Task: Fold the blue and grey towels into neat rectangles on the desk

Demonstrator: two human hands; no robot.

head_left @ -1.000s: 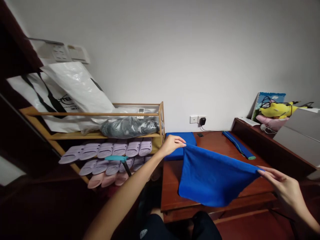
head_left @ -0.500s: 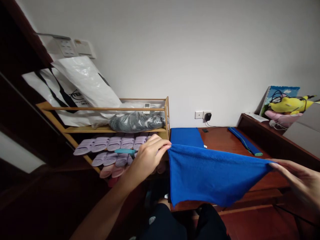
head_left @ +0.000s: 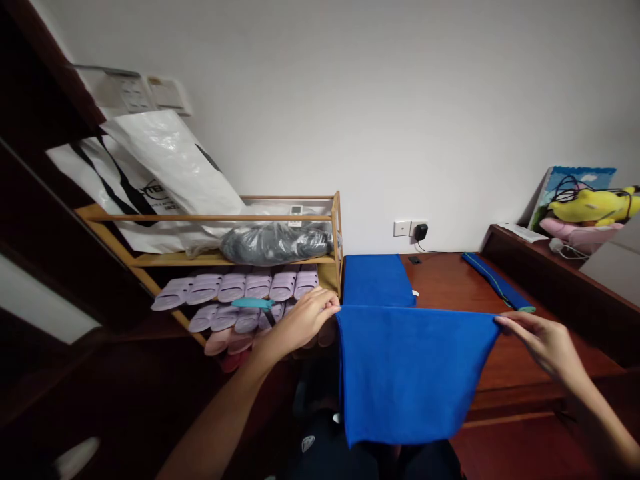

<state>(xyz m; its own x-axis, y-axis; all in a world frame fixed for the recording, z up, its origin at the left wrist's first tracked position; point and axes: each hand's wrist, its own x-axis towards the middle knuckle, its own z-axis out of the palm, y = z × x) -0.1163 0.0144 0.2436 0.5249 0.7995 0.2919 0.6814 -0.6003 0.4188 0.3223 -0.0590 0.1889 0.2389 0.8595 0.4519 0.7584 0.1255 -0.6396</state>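
A blue cloth [head_left: 410, 373] hangs between my two hands, its top edge stretched nearly level. My left hand [head_left: 313, 315] is closed, pinching the cloth's upper left corner. At the upper right corner, the fingers of my right hand [head_left: 540, 337] pinch it as well. The cloth hangs down in front of the brown wooden desk [head_left: 445, 283] and over my lap. Behind it, a folded blue cloth [head_left: 377, 280] with a small white tag lies at the desk's left end. Toward the right on the desk lies a narrow blue roll [head_left: 495, 280] with green trim.
To the left stands a wooden rack [head_left: 235, 259] with several pairs of lilac slippers [head_left: 233, 287], a white bag [head_left: 170, 167] and a plastic-wrapped grey bundle [head_left: 280, 241]. A black plug [head_left: 421, 231] sits in the wall socket. A yellow plush toy [head_left: 590, 205] rests on the raised right ledge.
My right hand has moved left and slightly up, closer to my left hand. The held cloth now hangs straighter and lower, its top edge more level. The view has shifted slightly.
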